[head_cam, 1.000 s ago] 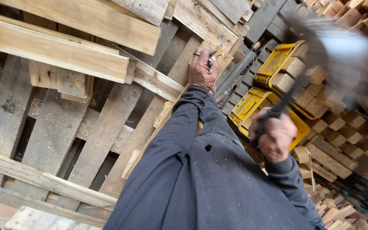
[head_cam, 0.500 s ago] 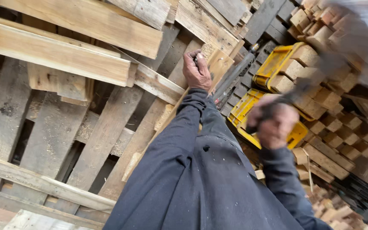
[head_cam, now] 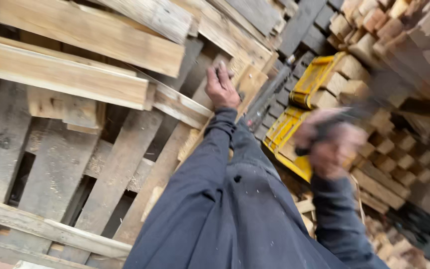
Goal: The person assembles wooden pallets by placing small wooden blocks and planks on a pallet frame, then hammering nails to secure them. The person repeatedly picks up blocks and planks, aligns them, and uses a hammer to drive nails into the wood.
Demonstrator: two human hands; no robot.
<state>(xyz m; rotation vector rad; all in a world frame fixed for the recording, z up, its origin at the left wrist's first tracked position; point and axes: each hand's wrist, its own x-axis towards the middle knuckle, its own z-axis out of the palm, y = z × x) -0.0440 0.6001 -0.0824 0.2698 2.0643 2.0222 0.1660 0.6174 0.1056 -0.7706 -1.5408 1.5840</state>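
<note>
My left hand [head_cam: 222, 88] reaches out to a slanting wooden plank [head_cam: 247, 82] of a pallet, fingers pinched on a small dark thing, probably a nail, held against the wood. My right hand [head_cam: 330, 145] is nearer me on the right, blurred by motion, closed around the dark handle of a hammer [head_cam: 374, 99]. The hammer's head is smeared toward the upper right and hard to make out. Both arms wear dark blue sleeves.
Weathered pallets [head_cam: 65, 84] are stacked across the left and top. Two yellow crates [head_cam: 287, 134] holding wooden blocks lie between my hands and to the right. A large heap of short wooden blocks [head_cam: 389, 149] fills the right side.
My right hand and the hammer have kept swinging and are now more blurred, the hand slightly further right. My left hand stays at the same plank.
</note>
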